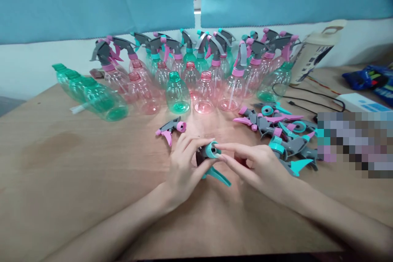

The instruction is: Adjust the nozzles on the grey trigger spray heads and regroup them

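Near the middle of the table, my left hand [183,168] is closed around a grey and teal spray head [218,175], its teal collar facing me and its teal trigger pointing down to the right. The thumb and index finger of my right hand [262,166] pinch at the right side of that collar. Whether a small part sits between those fingertips is too small to tell. A grey and pink spray head [168,130] lies just beyond my left hand. Loose grey, pink and teal spray heads [270,129] lie in a pile beyond my right hand.
Behind are several open bottles, green [178,96] and pink [205,94], and several with spray heads fitted. Three green bottles [107,100] stand at the left. A large cream bottle [316,51], a black cable [310,93], a white box [362,102] and a blue packet [373,82] are at the right.
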`<state>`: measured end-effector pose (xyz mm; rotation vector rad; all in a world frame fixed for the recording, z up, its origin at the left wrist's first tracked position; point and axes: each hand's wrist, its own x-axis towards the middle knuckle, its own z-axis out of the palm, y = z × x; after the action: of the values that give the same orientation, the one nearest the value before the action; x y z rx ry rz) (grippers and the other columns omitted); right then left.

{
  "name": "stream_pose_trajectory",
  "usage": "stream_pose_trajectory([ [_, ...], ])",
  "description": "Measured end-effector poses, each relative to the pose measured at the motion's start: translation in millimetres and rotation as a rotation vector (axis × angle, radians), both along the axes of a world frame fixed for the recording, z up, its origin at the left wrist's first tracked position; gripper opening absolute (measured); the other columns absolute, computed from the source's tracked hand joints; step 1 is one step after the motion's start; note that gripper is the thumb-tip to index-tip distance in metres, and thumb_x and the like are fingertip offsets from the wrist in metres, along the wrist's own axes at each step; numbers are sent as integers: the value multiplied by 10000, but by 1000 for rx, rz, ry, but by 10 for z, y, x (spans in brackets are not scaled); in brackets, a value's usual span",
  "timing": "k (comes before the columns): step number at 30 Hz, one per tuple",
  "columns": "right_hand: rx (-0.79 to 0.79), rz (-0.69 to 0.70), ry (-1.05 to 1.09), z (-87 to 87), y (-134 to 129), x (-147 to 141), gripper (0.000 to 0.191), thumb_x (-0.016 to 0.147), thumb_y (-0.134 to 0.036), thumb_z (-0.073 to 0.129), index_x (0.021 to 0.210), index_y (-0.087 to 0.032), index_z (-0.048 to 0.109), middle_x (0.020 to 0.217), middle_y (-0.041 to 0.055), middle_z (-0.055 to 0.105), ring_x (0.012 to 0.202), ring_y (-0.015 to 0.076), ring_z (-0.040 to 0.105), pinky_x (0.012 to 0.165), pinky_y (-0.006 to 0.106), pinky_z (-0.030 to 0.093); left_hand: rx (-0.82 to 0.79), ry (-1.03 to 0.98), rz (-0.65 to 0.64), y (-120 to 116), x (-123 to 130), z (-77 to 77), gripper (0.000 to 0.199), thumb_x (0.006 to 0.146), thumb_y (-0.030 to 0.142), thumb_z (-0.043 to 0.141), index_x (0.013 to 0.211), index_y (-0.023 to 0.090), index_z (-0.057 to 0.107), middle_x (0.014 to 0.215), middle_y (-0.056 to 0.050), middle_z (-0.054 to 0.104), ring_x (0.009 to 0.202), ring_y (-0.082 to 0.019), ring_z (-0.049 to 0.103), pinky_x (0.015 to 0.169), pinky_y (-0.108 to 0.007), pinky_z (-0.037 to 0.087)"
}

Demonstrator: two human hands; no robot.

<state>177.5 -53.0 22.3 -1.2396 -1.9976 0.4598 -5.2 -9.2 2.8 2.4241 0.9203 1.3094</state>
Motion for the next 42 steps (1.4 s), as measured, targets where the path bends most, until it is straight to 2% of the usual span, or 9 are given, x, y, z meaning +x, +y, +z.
stream_pose_trajectory([
  [5, -86, 60, 146, -61, 22, -13, 233, 883, -216, 558, 1096, -159, 636, 540, -74, 505, 433, 53, 428, 430, 177, 330, -37, 3, -63, 2, -19, -11, 208, 832, 198, 647, 1021, 161, 570, 898, -37, 604, 809, -163, 533, 685, -279, 444],
  [10, 94, 81, 96, -149, 60, 18, 229, 873, -245, 591, 1082, -156, 611, 541, -83, 498, 433, 50, 432, 452, 173, 344, -75, 49, -120, -26, -11, -11, 208, 842, 179, 629, 1039, 158, 568, 880, -33, 614, 790, -159, 533, 687, -279, 449],
  [13, 227, 89, -23, -192, 82, 39, 296, 863, -294, 612, 1113, -137, 600, 547, -72, 515, 459, 65, 457, 500, 192, 374, -95, 59, -94, -14, -13, -23, 221, 829, 153, 638, 1038, 167, 569, 879, -26, 610, 799, -162, 535, 703, -284, 454],
  [18, 374, -21, -144, -176, 54, 29, 442, 770, -468, 680, 1050, -127, 649, 515, -61, 516, 432, 78, 464, 477, 218, 360, -20, 53, -49, 19, -18, -18, 276, 792, 151, 683, 1046, 171, 577, 873, -16, 611, 824, -166, 534, 747, -298, 460],
  [20, 340, -38, -97, -169, 25, 12, 486, 743, -494, 694, 1059, -128, 648, 522, -59, 531, 427, 73, 469, 477, 210, 369, 2, 55, -42, 17, -15, -8, 275, 794, 159, 682, 1049, 168, 578, 870, -17, 614, 831, -169, 537, 751, -302, 463],
  [24, 107, 44, 83, -201, -12, -6, 529, 757, -448, 700, 1164, -132, 584, 495, -91, 493, 395, 54, 440, 444, 175, 366, 19, 56, -44, 3, -18, 2, 253, 806, 176, 671, 1040, 165, 576, 902, -30, 627, 846, -174, 549, 748, -307, 472],
  [27, -3, 84, 172, -231, -3, 7, 496, 764, -429, 698, 1153, -145, 581, 481, -102, 453, 386, 55, 418, 424, 171, 358, 27, 62, -62, 0, -28, 2, 248, 822, 189, 654, 1057, 167, 577, 896, -36, 627, 839, -175, 553, 732, -306, 476],
  [36, -55, 148, 293, -257, 28, 23, 406, 799, -355, 677, 1146, -179, 562, 541, -84, 509, 402, 52, 425, 400, 163, 343, -2, 70, -82, 21, -41, 28, 230, 836, 192, 635, 1061, 177, 587, 891, -38, 627, 833, -175, 567, 712, -304, 486],
  [42, -31, 143, 330, -299, 22, 10, 369, 792, -281, 691, 1120, -199, 544, 535, -104, 441, 402, 49, 393, 387, 161, 318, -37, 54, -102, -3, -24, 61, 229, 819, 173, 654, 1040, 166, 596, 866, -36, 633, 823, -174, 564, 715, -303, 481],
])
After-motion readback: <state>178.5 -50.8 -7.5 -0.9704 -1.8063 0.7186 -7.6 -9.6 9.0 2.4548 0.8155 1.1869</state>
